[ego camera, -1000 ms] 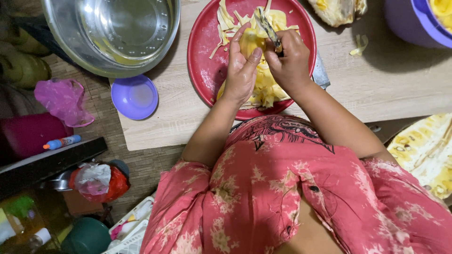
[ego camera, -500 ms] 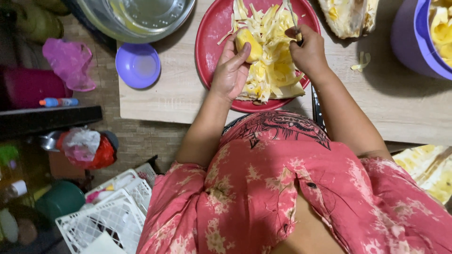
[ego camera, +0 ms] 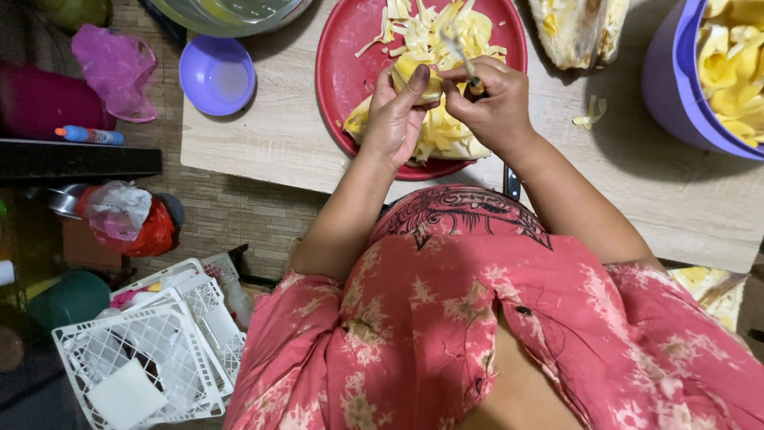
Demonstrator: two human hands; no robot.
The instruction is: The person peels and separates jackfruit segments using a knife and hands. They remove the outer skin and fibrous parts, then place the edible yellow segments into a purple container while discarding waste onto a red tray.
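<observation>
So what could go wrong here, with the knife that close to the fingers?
The right hand works a small knife against the yellow fruit piece that the left hand pinches; a slip could nick the left thumb. The red plate reaches close to the table edge, so a hard push might tip it. Fruit strips are piled loosely and could slide off the plate.

I see the purple plastic tub [ego camera: 676, 87] cut off at the right edge and the steel bowl [ego camera: 231, 12] at the top; my right hand [ego camera: 489, 107] hides its knife's handle.
</observation>
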